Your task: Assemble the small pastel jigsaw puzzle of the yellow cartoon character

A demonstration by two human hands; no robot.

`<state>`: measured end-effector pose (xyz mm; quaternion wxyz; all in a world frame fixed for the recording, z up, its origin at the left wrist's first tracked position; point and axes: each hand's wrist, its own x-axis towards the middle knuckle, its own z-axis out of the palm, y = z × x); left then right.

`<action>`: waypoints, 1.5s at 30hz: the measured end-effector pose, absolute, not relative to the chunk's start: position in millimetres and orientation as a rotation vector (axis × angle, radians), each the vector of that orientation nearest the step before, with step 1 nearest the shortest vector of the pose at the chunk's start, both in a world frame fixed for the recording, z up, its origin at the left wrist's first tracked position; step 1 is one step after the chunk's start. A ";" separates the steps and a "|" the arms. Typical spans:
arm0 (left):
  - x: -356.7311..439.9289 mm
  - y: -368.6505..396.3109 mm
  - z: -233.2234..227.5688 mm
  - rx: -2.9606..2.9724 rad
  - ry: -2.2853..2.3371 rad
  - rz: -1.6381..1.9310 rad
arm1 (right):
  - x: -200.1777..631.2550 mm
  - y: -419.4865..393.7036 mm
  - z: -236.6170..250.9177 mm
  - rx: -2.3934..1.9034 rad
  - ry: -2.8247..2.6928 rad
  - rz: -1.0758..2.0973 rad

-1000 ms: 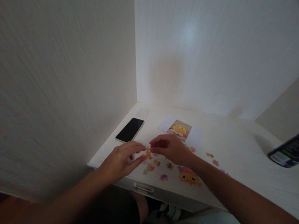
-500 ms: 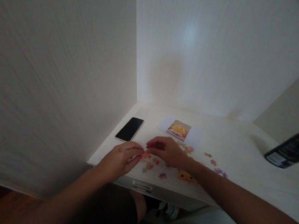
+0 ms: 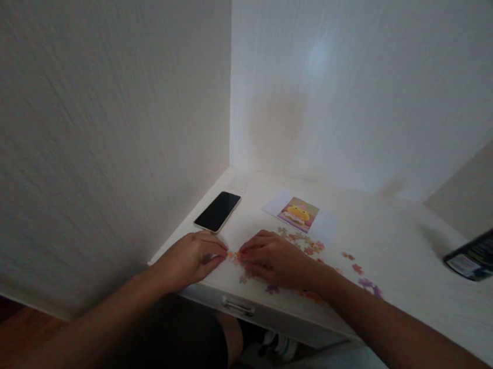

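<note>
Two hands on one tiny bit of jigsaw right now: the left hand (image 3: 226, 256) has thumb and fingers pinched on the orange pieces (image 3: 233, 257) near the front edge of the table (image 3: 392, 233), and the right hand (image 3: 240, 256) is bunched up on the other side of them, fingertips closed in too. Looks to me like a join being pressed, but it's too small and blurry to say if it's locked. As for progress, I'd call it partway at best. An orange chunk (image 3: 311, 296) pokes out under the right forearm, mostly covered, so I can't tell how many bits are in it. Plenty looks left over: a cluster of pale and pinkish pieces (image 3: 312, 248) just in front of the printed picture (image 3: 299, 213) (some may be linked, can't tell), then a small brownish piece (image 3: 348, 255), a reddish piece (image 3: 357, 269) and some purple pieces (image 3: 369, 286) trailing off to the right, plus a lone purple piece (image 3: 272, 289) by the front edge. Nothing visible comes close to the full yellow character on that print. Phone (image 3: 218, 212) is lying flat just beyond the left hand, untouched.
</note>
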<state>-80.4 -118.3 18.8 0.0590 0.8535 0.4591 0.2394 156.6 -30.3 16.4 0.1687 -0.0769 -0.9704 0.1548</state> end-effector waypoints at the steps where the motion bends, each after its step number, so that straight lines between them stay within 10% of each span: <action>1: -79.1 -118.3 18.6 2.583 1.380 0.730 | 156.5 -30.4 16.3 -0.227 -2.758 0.435; 45: -68.0 -125.0 24.7 2.819 1.452 0.599 | 170.3 -4.9 21.3 -0.509 -2.399 0.387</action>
